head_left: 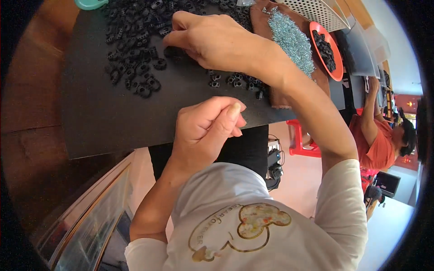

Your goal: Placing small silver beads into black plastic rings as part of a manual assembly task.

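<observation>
My right hand (pixel 210 39) reaches over the black table, its fingers bent together at the edge of a large heap of small black plastic parts (pixel 131 43). Its fingertips come down among dark pieces, and what they pinch, if anything, is hidden. Closer to my body, my left hand (pixel 201 126) is held closed at the table's front edge, thumb pressed over curled fingers. Anything inside that fist is out of sight. A smaller group of black clips with metal bits (pixel 235 80) lies below my right wrist.
Many small silvery screws (pixel 291 40) are heaped on a brown cloth (pixel 281 97) to the right. An orange plate (pixel 337 74) of black pieces and a white perforated basket (pixel 316 13) stand beyond. A red stool (pixel 296 140) and another person (pixel 375 140) are at the right.
</observation>
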`<state>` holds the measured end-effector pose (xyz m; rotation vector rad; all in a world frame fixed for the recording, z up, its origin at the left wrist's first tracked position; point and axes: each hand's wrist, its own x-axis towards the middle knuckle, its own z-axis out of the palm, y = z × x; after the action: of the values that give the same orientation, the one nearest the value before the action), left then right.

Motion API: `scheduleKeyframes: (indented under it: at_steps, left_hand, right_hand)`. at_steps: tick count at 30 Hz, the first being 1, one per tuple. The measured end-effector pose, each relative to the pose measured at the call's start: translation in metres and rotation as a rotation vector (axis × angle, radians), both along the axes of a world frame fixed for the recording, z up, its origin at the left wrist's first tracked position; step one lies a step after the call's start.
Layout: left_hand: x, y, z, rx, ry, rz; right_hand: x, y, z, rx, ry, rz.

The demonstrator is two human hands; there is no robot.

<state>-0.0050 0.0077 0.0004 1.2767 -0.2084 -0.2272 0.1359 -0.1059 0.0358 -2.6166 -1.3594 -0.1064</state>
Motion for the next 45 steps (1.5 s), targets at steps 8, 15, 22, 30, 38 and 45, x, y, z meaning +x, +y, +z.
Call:
scheduleKeyframes:
  at_steps: [8,15,22,30,38,45]
  left_hand:
    - [0.004,-0.004,0.002,0.001,-0.021,-0.021]
    - [0.003,-0.003,-0.003,0.019,-0.033,-0.025]
    - [0.006,-0.003,-0.006,-0.278,0.085,0.134]
    - [0.008,-0.005,-0.009,-0.361,0.088,0.08]
    - [0.004,-0.008,-0.004,-0.303,0.042,0.121]
    - [0.002,-0.005,-0.003,-0.295,0.069,0.111]
  right_hand:
    - [0.0,0.011,-0.002,-0.056,-0.019,0.066]
    - [-0.005,-0.01,-0.005,0.251,0.01,0.029]
    - [-0.069,-0.048,0.012,0.693,0.215,-0.127]
    - [-0.098,-0.051,-0.005,0.78,0.156,-0.086]
    - [-0.109,-0.057,-0.002,0.521,-0.267,0.003]
    - [-0.116,-0.061,-0.005,0.633,-0.183,-0.054]
